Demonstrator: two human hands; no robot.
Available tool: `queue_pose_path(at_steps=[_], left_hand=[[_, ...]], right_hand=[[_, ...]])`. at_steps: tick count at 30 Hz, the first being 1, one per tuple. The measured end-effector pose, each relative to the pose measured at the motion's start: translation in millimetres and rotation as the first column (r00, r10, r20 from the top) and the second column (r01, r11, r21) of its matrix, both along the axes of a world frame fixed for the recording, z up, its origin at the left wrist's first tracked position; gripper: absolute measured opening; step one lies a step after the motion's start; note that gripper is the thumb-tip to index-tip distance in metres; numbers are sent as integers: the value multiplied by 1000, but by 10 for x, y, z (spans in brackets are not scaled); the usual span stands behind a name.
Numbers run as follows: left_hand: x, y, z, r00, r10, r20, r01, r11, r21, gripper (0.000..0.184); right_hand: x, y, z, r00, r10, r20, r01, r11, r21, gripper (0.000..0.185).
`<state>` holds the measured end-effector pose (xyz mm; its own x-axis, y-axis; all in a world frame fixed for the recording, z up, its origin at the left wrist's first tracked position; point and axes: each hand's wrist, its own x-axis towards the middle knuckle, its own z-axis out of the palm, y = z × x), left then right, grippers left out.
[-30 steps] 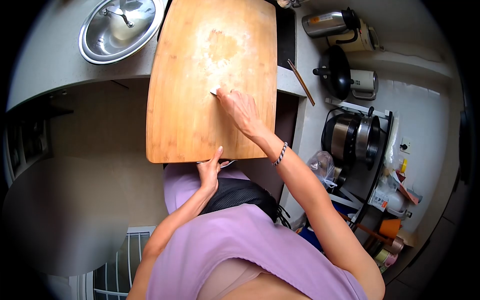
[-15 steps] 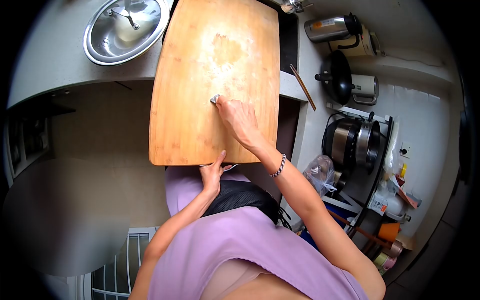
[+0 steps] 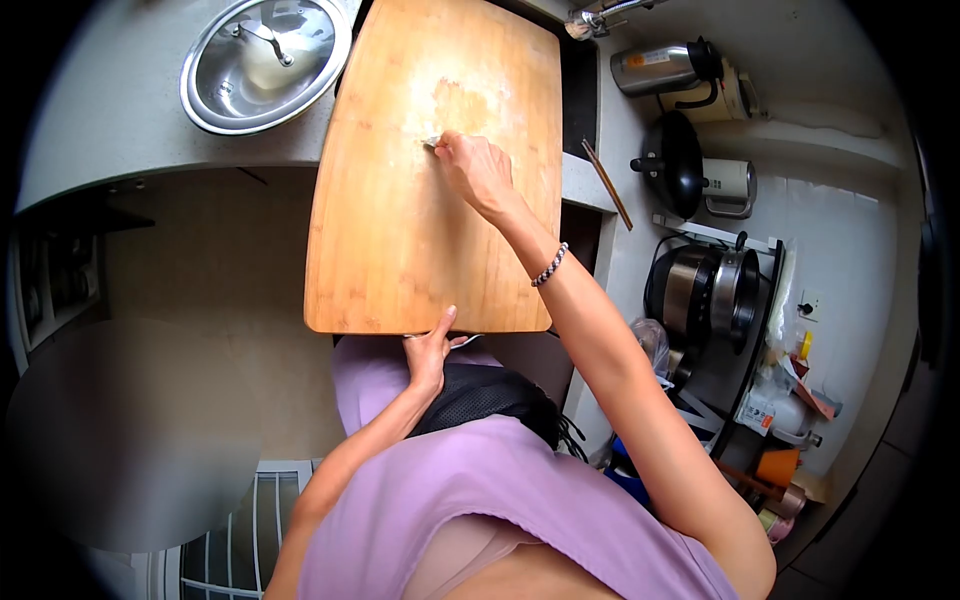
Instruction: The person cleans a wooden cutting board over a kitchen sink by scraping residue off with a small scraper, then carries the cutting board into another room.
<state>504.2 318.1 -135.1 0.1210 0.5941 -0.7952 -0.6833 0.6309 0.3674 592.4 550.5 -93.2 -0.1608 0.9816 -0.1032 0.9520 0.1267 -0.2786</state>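
Note:
A large wooden board (image 3: 400, 230) lies in front of me, with whitish residue round a darker patch (image 3: 465, 103) on its upper half. My right hand (image 3: 475, 172) is closed on a small pale scraper (image 3: 432, 143), only the tip of which shows; it touches the board just below the patch. At the near edge of the board, my left hand (image 3: 430, 355) grips the rim, thumb on top and fingers underneath, partly hidden.
A steel bowl with a glass lid (image 3: 265, 65) stands at upper left. On the right are chopsticks (image 3: 608, 185), a black pan (image 3: 672, 165), a steel jug (image 3: 665, 68), a rack with pots (image 3: 735, 290) and a faucet (image 3: 600, 18).
My right hand has moved up the board with the scraper, toward the darker patch. My left hand keeps its hold on the near edge. The view has shifted slightly.

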Motion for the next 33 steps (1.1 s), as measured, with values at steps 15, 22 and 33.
queue_pose_path(at_steps=[15, 22, 33], left_hand=[[-19, 23, 37, 999, -42, -24, 42, 999, -3, 15], [-193, 238, 836, 989, -95, 112, 96, 995, 3, 14], [116, 992, 2667, 995, 100, -24, -95, 980, 175, 15]], right_hand=[[127, -245, 20, 991, 38, -129, -52, 993, -103, 23], [1116, -104, 483, 930, -195, -313, 175, 980, -91, 26], [2851, -145, 244, 859, -264, -439, 223, 964, -144, 27]])
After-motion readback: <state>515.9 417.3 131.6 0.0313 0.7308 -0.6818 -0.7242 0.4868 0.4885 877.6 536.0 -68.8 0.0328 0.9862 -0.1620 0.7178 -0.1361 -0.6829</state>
